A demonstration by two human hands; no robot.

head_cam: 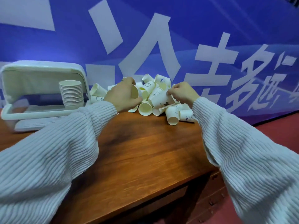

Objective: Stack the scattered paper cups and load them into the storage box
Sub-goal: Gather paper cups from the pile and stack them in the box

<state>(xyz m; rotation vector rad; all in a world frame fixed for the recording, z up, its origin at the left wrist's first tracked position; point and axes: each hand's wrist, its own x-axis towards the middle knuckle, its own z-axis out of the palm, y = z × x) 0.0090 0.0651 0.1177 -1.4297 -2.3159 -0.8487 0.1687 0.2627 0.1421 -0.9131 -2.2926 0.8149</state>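
With your left hand [123, 94] curled round one white paper cup [134, 94] and your right hand [182, 93] pinching another white printed paper cup [159, 99] over the far pile of loose white cups [155, 94], line up rim and base squarely before nesting.

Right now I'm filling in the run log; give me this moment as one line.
left hand: grips cup | right hand: pinches cup from pile | storage box: open, holds stack

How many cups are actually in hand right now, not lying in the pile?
2. The left hand grips one cup, mouth facing the camera; the right hand pinches another cup by its rim, above the pile. More nested inside may be hidden.
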